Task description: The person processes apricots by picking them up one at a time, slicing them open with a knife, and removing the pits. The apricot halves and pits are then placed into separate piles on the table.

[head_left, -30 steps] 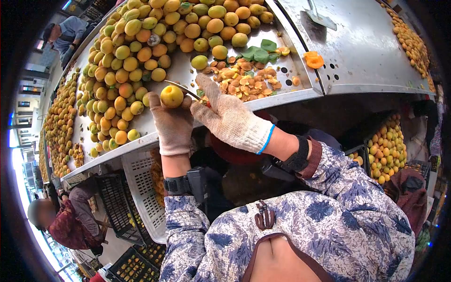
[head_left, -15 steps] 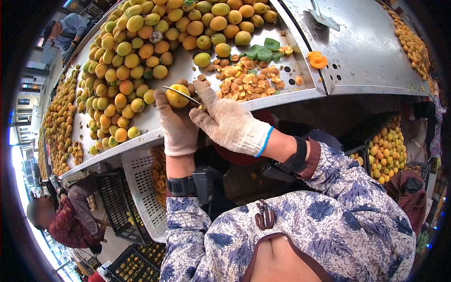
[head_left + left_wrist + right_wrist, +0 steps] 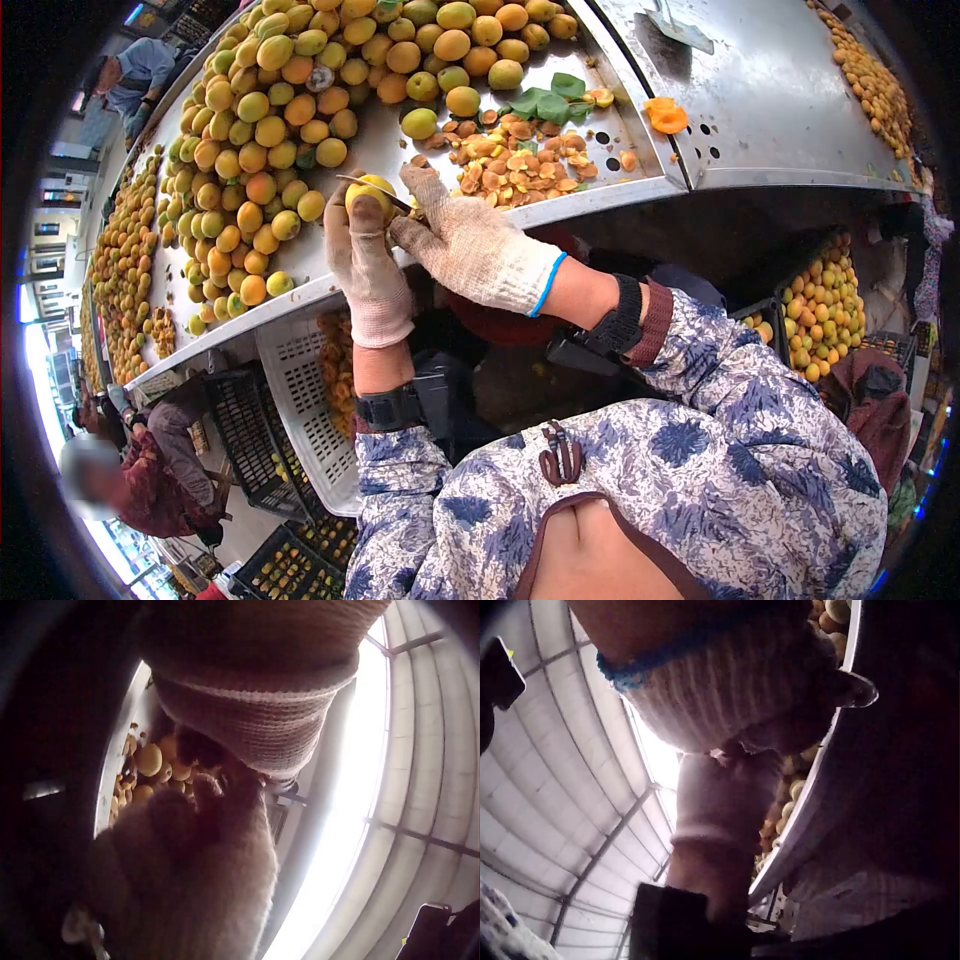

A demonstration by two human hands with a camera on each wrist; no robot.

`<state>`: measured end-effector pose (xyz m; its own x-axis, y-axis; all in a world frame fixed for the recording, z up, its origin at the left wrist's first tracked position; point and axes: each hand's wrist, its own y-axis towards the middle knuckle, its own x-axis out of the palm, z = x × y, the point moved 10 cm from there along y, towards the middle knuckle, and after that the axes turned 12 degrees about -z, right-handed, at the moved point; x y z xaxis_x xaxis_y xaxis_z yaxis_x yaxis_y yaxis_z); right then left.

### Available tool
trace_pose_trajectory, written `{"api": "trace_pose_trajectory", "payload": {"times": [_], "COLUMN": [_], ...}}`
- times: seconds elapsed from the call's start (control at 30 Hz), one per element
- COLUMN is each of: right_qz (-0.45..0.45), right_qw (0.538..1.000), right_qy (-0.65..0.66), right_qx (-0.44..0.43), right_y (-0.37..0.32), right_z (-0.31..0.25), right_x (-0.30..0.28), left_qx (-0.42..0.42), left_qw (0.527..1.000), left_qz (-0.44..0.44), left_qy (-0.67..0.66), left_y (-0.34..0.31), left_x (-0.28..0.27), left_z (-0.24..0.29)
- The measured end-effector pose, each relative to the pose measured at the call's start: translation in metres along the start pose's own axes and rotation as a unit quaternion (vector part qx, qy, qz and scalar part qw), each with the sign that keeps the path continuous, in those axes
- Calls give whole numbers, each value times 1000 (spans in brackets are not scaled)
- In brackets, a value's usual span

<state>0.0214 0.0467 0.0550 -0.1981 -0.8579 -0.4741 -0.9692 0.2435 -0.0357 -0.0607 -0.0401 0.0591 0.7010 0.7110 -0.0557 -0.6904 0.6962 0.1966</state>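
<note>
In the head view my gloved left hand [image 3: 370, 275] grips a yellow apricot [image 3: 368, 190] at the table's front edge, thumb and fingers around it. My gloved right hand [image 3: 480, 250] holds a knife [image 3: 393, 198], its thin blade lying across the apricot; the handle is hidden in the glove. Close beyond the right hand lies a pile of brown apricot stones [image 3: 525, 160]. Both wrist views are dark: the left glove [image 3: 202, 870] and the right glove [image 3: 720, 705] show there, while the apricot is hidden.
A big heap of apricots [image 3: 260, 130] covers the metal table's left and back. Green leaves [image 3: 552, 103] lie by the stones, and an opened orange apricot [image 3: 665, 116] sits at the divider. Below stand a white basket [image 3: 290, 375] and black crates [image 3: 243, 430]. Another person [image 3: 165, 480] sits at left.
The knife blade has come from behind the apricot to lie across it. My left hand has turned, so a finger now covers part of the apricot's front.
</note>
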Motion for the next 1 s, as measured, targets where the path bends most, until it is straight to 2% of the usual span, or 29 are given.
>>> {"api": "trace_pose_trajectory", "payload": {"times": [0.03,0.07,0.1,0.13,0.23,0.27,0.3,0.37,0.43,0.5,0.53,0.67,0.73,0.77,0.83,0.9,0.97,1.0], "right_qz": [-1,-5,-9,-12,21,64,63,-3,7,-1,-1,4,9,-17,-41,-5,-12,-16], "right_qw": [1000,1000,1000,999,999,997,997,997,997,997,997,998,997,997,997,999,999,997], "right_qy": [2,-2,-6,-39,-30,-3,-4,-65,-70,-70,-69,-57,-64,-57,-48,-47,-45,-77], "right_qx": [0,10,18,30,-5,-53,-53,36,42,25,26,36,41,46,51,-13,-10,13], "right_y": [-2,-3,-4,-5,-4,-5,-4,-2,-2,-4,-4,-5,-7,-6,-5,-4,-5,-7], "right_z": [-1,-1,-1,3,7,2,-2,0,2,-1,-2,0,1,2,6,-2,-3,-3], "right_x": [3,7,10,17,18,10,2,-3,-5,-3,-2,-3,-7,-6,-4,-8,-3,-1], "left_qx": [-2,-67,-130,-147,-151,-138,-138,-145,-131,-60,-47,-98,-102,-103,-52,-29,-28,-51], "left_qw": [1000,987,948,922,924,910,910,916,932,985,995,976,981,981,998,997,999,994], "left_qz": [0,38,75,49,74,42,42,35,-2,7,-25,-24,-30,-32,-41,-54,-28,-13], "left_qy": [1,-141,-280,-354,-343,-389,-390,-372,-338,-158,-88,-193,-160,-162,12,35,36,-101], "left_y": [-2,-5,-10,-9,-7,-5,-4,-1,-1,1,3,1,0,1,6,4,3,1], "left_x": [4,4,8,16,20,22,20,19,20,11,4,17,20,19,12,15,12,15], "left_z": [-3,-28,-48,-51,-49,-52,-55,-59,-46,-19,-27,-48,-45,-44,-23,-11,-7,-19]}}
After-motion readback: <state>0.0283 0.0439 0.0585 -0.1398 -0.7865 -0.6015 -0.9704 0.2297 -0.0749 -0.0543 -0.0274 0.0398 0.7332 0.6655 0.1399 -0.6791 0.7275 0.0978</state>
